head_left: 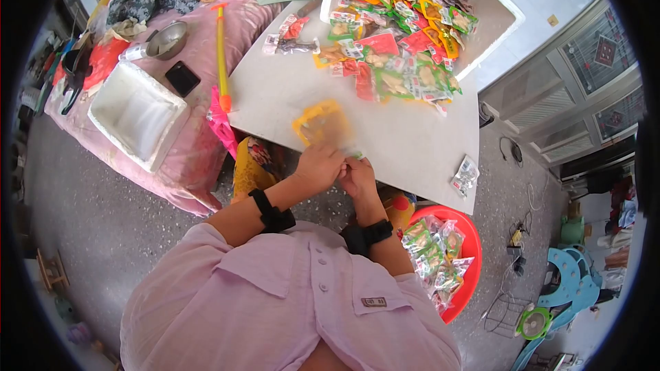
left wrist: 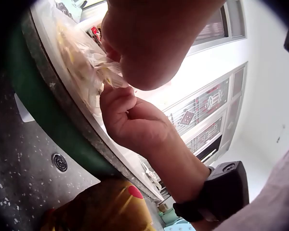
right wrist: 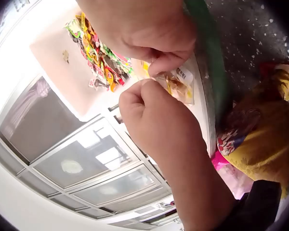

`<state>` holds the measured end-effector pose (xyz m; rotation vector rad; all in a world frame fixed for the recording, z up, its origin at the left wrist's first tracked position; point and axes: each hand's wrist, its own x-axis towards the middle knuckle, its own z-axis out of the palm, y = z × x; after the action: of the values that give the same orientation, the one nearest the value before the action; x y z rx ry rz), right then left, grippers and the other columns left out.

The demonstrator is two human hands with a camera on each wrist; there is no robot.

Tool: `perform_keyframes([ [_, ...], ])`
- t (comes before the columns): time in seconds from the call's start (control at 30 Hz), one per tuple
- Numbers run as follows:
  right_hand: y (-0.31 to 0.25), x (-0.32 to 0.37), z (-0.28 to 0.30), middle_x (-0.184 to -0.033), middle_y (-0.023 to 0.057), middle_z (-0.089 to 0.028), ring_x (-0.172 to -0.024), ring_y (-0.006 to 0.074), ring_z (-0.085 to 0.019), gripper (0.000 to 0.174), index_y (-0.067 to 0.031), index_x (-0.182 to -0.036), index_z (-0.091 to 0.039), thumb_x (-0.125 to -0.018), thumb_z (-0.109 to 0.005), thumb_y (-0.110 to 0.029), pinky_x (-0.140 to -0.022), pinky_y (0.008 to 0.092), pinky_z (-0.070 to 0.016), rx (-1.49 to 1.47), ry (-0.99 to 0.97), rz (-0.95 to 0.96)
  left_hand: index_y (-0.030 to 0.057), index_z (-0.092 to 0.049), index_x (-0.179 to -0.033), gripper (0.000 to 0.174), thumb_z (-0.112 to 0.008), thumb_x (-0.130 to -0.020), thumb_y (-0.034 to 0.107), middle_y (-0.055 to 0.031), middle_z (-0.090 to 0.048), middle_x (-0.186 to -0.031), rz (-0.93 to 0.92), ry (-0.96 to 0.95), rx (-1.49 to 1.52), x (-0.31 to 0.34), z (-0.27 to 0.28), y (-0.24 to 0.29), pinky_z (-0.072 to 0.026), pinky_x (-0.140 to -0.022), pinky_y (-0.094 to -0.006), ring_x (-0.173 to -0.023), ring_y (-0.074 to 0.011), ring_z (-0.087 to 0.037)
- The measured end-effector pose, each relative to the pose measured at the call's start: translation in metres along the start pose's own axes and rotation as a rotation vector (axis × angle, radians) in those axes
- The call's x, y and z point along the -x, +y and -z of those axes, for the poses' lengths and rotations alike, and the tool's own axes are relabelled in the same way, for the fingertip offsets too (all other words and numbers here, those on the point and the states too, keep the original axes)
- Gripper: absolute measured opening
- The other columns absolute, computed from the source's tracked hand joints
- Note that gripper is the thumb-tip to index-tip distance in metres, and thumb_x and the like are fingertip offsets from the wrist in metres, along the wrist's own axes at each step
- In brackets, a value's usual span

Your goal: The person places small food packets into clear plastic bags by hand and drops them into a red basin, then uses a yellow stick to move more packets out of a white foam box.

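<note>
Over the near edge of the white table, both hands meet at the end of a yellow-edged food packet (head_left: 320,122), blurred in the head view. The left hand (head_left: 320,167) pinches the packet's near end. Right beside it, the right hand (head_left: 359,178) has curled fingers with the thumb pressed against the same end. From the left wrist, the packet (left wrist: 79,60) looks clear and crinkled, with its gathered end between the fingertips. A barcode shows on the packet (right wrist: 182,83) in the right wrist view, partly hidden behind the hands.
A tipped white foam box (head_left: 491,20) spills many colourful packets (head_left: 395,48) onto the table (head_left: 275,96). One silvery packet (head_left: 465,175) lies by the right corner. Below that stands a red basin (head_left: 474,254) of packets. Another foam box (head_left: 141,113) rests on the pink bed at left.
</note>
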<state>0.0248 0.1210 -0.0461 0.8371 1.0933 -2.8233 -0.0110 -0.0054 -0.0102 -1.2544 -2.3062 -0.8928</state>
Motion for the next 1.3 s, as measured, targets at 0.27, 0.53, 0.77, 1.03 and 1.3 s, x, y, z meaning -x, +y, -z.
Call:
perform_keyframes([
  [0.27, -0.012, 0.0, 0.001, -0.079, 0.01, -0.053, -0.067, 0.0186, -0.053, 0.011, -0.0013, -0.084, -0.044, -0.075, -0.043, 0.004, -0.058, 0.03, -0.0468, -0.086, -0.06, 0.001, 0.0072, -0.052, -0.071, 0.011, -0.057, -0.062, 0.011, -0.0086, -0.053, -0.084, -0.023, 0.009, -0.009, 0.004, -0.003, -0.003, -0.0408, -0.062, -0.0362, -0.074, -0.0263, -0.051],
  [0.53, -0.01, 0.003, 0.013, -0.09, 0.0097, -0.054, -0.077, 0.0186, -0.055, 0.02, -0.0009, -0.096, -0.045, -0.076, -0.046, -0.001, -0.059, 0.0273, -0.0459, 0.048, 0.028, 0.045, 0.0098, -0.055, -0.086, 0.028, -0.062, -0.058, 0.013, -0.0097, -0.049, -0.096, -0.005, 0.03, -0.075, 0.011, 0.004, -0.004, -0.0359, -0.076, -0.0399, -0.093, -0.0263, -0.046],
  [0.77, -0.01, -0.008, 0.043, -0.078, 0.013, -0.055, -0.07, 0.0275, -0.055, 0.023, 0.0015, -0.096, -0.045, -0.073, -0.049, -0.002, -0.057, 0.0373, -0.0451, 1.152, 0.318, 0.94, 0.0104, -0.055, -0.09, 0.036, -0.062, -0.055, 0.014, -0.0107, -0.047, -0.101, -0.1, 0.008, -0.186, 0.035, 0.006, -0.017, -0.0335, -0.083, -0.0436, -0.102, -0.0269, -0.041],
  [1.03, -0.039, -0.012, 0.03, -0.091, 0.0189, -0.05, -0.08, 0.0348, -0.052, 0.022, -0.0038, -0.091, -0.051, -0.069, -0.049, -0.005, -0.066, 0.0413, -0.0436, 1.784, 0.033, 0.983, 0.0069, -0.053, -0.075, 0.017, -0.056, -0.058, 0.007, -0.0102, -0.049, -0.095, -0.233, -0.001, -0.007, 0.015, 0.016, -0.036, -0.0366, -0.081, -0.0402, -0.098, -0.0285, -0.045],
  [1.3, -0.045, 0.01, 0.012, -0.082, 0.0147, -0.056, -0.081, 0.0338, -0.052, 0.016, -0.0037, -0.085, -0.054, -0.07, -0.054, -0.006, -0.07, 0.0375, -0.0439, 1.526, -0.019, 1.288, 0.0023, -0.051, -0.077, 0.011, -0.053, -0.066, 0.001, -0.0126, -0.052, -0.088, -0.18, 0.084, 0.238, -0.037, 0.053, -0.033, -0.0381, -0.08, -0.0389, -0.089, -0.0323, -0.049],
])
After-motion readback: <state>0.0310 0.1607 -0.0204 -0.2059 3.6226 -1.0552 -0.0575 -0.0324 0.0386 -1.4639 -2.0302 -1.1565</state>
